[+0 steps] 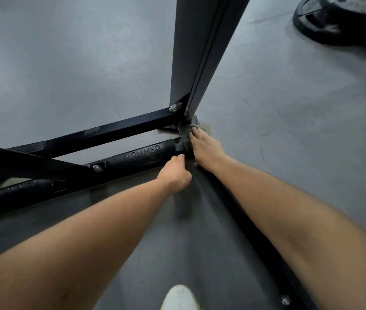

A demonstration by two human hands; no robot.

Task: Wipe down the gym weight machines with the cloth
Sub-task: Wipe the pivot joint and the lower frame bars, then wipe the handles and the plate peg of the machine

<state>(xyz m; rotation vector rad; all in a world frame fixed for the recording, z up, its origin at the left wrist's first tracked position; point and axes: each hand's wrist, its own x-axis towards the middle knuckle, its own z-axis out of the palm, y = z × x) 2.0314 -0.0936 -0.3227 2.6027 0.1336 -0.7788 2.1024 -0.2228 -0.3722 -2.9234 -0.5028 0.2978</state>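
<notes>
The black weight machine frame stands on the grey floor, with a tall upright post (197, 52) meeting low base bars at a corner. One base bar (142, 156) carries raised lettering. A grey cloth (185, 136) lies bunched at the foot of the post, over the end of that bar. My right hand (206, 151) presses on the cloth with fingers stretched forward. My left hand (175, 173) sits just beside it, fingers curled onto the edge of the base bar; what they grip is hidden.
A second base bar (115, 132) runs left from the post, and a diagonal bar (264, 247) runs toward the lower right. Black weight plates (334, 21) lie on the floor at the top right. A white shoe (179, 298) shows at the bottom edge.
</notes>
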